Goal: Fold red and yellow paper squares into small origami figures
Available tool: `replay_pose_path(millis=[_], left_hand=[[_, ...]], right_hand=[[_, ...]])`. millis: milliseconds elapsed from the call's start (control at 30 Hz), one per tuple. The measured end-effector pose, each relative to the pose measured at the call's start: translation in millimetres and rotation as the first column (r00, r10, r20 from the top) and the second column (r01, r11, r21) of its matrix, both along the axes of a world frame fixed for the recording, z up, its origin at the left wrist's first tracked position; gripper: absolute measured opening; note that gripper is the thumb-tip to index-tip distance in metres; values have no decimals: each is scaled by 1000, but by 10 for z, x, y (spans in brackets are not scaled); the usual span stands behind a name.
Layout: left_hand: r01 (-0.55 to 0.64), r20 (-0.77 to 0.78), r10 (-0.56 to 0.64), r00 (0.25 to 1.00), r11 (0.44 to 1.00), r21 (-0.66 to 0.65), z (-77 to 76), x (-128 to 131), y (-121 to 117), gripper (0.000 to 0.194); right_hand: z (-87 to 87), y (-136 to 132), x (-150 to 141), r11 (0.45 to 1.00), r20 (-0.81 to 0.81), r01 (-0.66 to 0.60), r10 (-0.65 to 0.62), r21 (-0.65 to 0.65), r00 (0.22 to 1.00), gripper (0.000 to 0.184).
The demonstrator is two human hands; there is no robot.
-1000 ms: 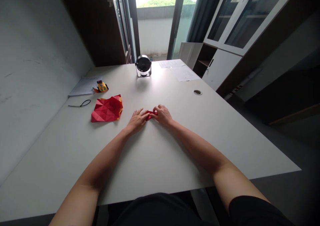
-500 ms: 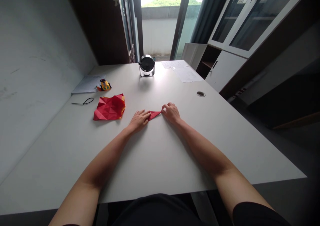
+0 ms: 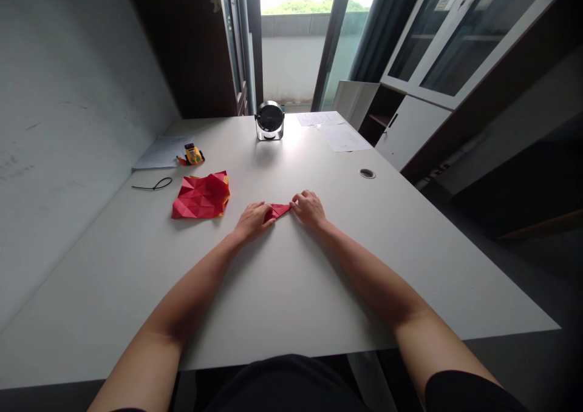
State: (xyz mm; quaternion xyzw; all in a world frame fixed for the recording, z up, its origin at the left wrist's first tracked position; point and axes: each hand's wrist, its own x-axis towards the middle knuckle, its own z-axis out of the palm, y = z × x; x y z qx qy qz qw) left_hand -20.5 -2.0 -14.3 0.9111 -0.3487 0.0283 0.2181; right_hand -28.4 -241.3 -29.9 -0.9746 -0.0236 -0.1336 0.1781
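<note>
A small folded piece of red paper (image 3: pixel 279 210) lies on the white table between my hands, narrowing to a point on its right. My left hand (image 3: pixel 253 219) grips its left end, thumb along the near edge and fingers at the far side. At the tapered tip, my right hand (image 3: pixel 308 208) pinches the paper between thumb and fingertips. Part of the folded paper is hidden under my left fingers. To the left rests a larger sheet of creased red paper (image 3: pixel 200 196) with yellow showing at its edges.
A yellow toy vehicle (image 3: pixel 194 155) stands beside stacked papers (image 3: pixel 159 152) at the back left. Nearer lies a black cable tie (image 3: pixel 157 185). A round black device on a stand (image 3: pixel 269 121) is at the back, loose sheets (image 3: pixel 345 138) right of it. A cable hole (image 3: pixel 367 173) pierces the tabletop.
My left fingers have drawn back and the thumb now shows along the near edge, baring more of the folded paper. My right hand has shifted slightly left and nearer, still at the tip.
</note>
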Motion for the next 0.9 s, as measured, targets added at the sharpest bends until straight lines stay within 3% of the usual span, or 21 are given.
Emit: replay_pose_path(millis=[200, 333, 433, 567, 700, 900], left_hand=[[-30, 1, 30, 1000, 998, -59, -28, -1, -17, 23], [-64, -39, 59, 997, 990, -123, -77, 26, 5, 23], [-69, -64, 60, 996, 987, -144, -84, 30, 19, 22], [-78, -60, 72, 996, 992, -96, -43, 0, 16, 24], [-167, -35, 165, 986, 984, -57, 5, -36, 2, 26], [-232, 1, 235, 972, 961, -150, 36, -77, -6, 31]], right_hand=[[44, 45, -26, 977, 4, -114, 116, 178, 993, 24], [65, 62, -45, 886, -14, -244, 271, 394, 962, 25], [49, 84, -53, 848, -15, -248, 289, 468, 957, 25], [52, 192, -91, 847, 37, -230, 242, 479, 969, 17], [135, 340, -191, 867, 167, -284, 235, 409, 958, 17], [205, 477, -338, 872, 287, -393, 312, 293, 906, 22]])
